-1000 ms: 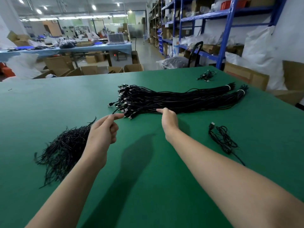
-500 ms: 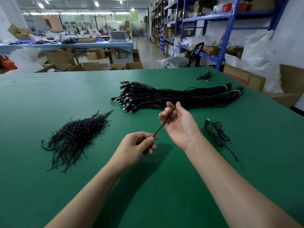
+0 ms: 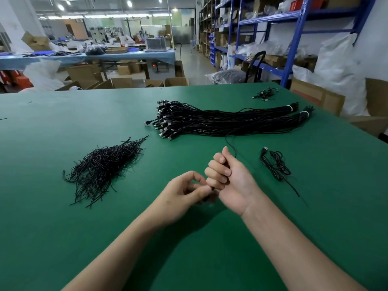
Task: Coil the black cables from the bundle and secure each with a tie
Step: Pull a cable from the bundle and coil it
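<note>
A long bundle of black USB cables (image 3: pixel 226 120) lies across the green table (image 3: pixel 63 227), bound with white ties at its right end. One thin black cable (image 3: pixel 231 144) runs from the bundle down into my right hand (image 3: pixel 228 181), whose fingers are curled round it. My left hand (image 3: pixel 184 196) pinches the cable's end just below the right hand's fingers. A heap of short black ties (image 3: pixel 102 166) lies to the left. A loosely coiled cable (image 3: pixel 275 164) lies to the right.
A small clump of cables (image 3: pixel 265 94) sits at the table's far right. Cardboard boxes (image 3: pixel 315 97) stand beyond the right edge, with blue shelving (image 3: pixel 294 43) behind them. Another worktable (image 3: pixel 88 57) stands far back on the left.
My hands drew back from the bundle toward me with one cable. The right hand's fingers have curled round it, and the left hand has come up against the right.
</note>
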Demonstrator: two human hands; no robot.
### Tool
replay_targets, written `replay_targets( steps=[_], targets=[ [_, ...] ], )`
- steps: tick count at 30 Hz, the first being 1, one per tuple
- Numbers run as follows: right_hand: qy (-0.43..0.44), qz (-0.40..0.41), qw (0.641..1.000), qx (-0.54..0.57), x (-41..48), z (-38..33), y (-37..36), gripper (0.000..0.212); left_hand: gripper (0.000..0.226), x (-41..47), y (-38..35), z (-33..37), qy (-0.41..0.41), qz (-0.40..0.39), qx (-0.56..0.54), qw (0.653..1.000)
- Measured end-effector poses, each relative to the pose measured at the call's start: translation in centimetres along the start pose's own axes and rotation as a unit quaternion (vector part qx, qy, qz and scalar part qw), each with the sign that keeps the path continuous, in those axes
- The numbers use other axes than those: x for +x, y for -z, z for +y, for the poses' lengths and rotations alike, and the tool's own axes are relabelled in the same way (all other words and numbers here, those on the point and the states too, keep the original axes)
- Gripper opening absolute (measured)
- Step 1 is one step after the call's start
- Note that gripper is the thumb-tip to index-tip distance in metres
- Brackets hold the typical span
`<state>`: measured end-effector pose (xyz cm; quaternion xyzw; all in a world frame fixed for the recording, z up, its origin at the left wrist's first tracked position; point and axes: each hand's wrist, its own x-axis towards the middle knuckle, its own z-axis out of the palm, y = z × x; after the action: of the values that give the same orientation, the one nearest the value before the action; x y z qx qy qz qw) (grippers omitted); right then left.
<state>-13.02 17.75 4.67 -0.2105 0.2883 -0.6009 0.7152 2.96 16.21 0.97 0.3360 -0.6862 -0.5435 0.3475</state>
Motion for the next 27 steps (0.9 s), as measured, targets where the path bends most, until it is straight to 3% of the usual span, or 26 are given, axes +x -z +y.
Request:
replay_targets(
  steps=[3, 4, 6, 8, 12, 18, 21, 27],
  targets=[
    [-0.051, -0.033, 0.996, -0.071, -0.7, -0.6, 0.2, 0.045, 0.025, 0.8, 1.9, 1.3, -0.075, 0.052, 0.087, 0.992],
    [-0.071, -0.053, 0.991, -0.097, -1.1, -0.7, 0.1, 0.045, 0.038, 1.4, 2.3, 2.1, -0.109, 0.058, 0.166, 0.978],
    [-0.107, -0.107, 0.978, -0.146, -1.8, -0.9, -0.5, 0.045, 0.063, 2.7, 2.3, 3.8, -0.179, 0.029, 0.337, 0.924],
    [-0.12, -0.154, 0.964, -0.182, -2.3, -1.3, -1.2, 0.045, 0.06, 4.3, 1.5, 5.1, -0.24, -0.023, 0.423, 0.874],
    [-0.117, -0.209, 0.95, -0.199, -3.6, -3.2, -1.5, 0.045, 0.019, 6.0, 0.6, 6.1, -0.274, -0.015, 0.385, 0.881],
    [-0.131, -0.248, 0.933, -0.224, -4.4, -5.3, -0.1, 0.047, 0.031, 5.1, 0.6, 5.6, -0.26, -0.009, 0.333, 0.906],
    [-0.134, -0.302, 0.923, -0.195, -4.6, -5.8, -0.1, 0.046, 0.03, 4.2, -0.2, 5.6, -0.288, 0.011, 0.33, 0.899],
    [-0.069, -0.376, 0.918, -0.107, -4.8, -7.4, -2.6, 0.045, 0.023, 3.0, 0.4, 5.8, -0.351, 0.179, 0.292, 0.872]
  ],
)
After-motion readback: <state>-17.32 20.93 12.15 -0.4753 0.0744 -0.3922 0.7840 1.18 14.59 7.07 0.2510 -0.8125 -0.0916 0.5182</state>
